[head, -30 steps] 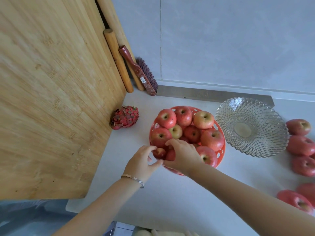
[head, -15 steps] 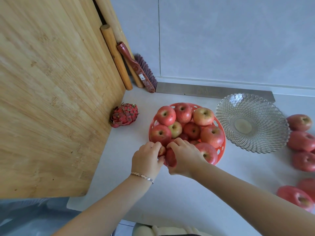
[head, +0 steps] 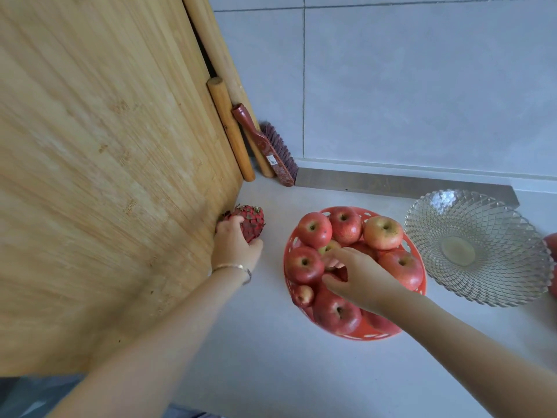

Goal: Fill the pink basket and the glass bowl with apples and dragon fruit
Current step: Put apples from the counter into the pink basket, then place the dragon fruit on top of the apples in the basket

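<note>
We are looking forward and down from head height, close over the surface [head: 271, 375], facing the wall [head: 422, 86].

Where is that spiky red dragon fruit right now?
In the head view the dragon fruit lies left of centre on the counter, against the wooden board and left of the pink basket, gripped by the left hand.
</note>
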